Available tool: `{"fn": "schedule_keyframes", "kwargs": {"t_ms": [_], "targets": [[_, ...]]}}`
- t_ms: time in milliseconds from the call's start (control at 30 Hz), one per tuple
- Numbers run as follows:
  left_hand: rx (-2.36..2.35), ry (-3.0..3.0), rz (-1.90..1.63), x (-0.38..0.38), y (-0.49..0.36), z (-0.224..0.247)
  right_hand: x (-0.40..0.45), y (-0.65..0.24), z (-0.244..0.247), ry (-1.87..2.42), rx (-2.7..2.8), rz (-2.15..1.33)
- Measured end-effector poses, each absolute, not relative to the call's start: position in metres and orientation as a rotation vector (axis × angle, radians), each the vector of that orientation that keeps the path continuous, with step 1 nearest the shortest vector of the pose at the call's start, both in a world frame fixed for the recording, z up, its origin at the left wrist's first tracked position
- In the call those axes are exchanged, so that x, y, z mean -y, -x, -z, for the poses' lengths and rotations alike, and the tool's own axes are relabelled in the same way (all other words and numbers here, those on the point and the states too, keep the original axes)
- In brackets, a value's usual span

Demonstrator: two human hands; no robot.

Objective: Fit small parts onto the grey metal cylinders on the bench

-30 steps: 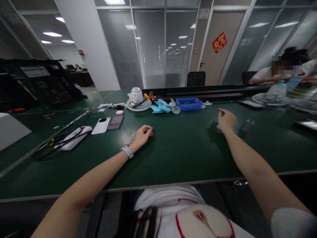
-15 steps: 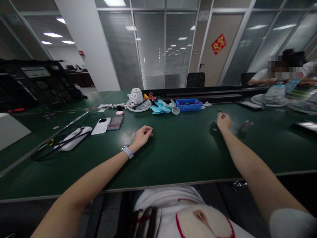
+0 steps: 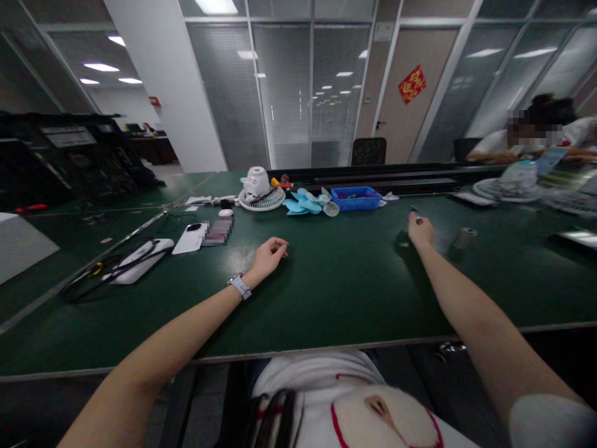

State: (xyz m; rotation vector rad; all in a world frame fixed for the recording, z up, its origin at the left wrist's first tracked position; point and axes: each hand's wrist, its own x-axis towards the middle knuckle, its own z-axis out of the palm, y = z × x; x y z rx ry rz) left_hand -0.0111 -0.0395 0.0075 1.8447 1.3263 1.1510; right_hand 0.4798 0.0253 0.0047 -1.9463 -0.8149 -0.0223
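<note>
My left hand, with a watch on its wrist, rests on the green table, its fingers loosely curled together. Nothing can be made out between them. Farther right, my right hand is closed in a pinch over the table; a small dark thing shows at its fingertips, too small to name. A metallic cylinder stands just right of that hand. Between and beyond my hands lie light-blue fan blades and a blue tray of small parts.
A white fan body sits on its grille at the back. Phones and a white device with black cable lie on the left. Another person works at the far right beside fan parts.
My right hand has tilted very slightly at the fingertips. My left hand has not moved visibly.
</note>
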Motion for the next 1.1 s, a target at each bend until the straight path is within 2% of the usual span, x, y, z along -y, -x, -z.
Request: {"fn": "schedule_keyframes", "kwargs": {"t_ms": [867,967,1100], "targets": [[-1.345,-1.866,-1.132,0.043,0.010,-0.011,-0.027,-0.458,-0.010,1.974,0.985,0.084],[-1.359,-1.892,-1.114,0.044,0.010,-0.012,-0.028,-0.414,-0.019,1.812,1.142,-0.053],[-1.335,-2.044,-1.131,0.048,0.006,-0.018,-0.013,-0.328,-0.024,1.376,1.463,-0.435]]}}
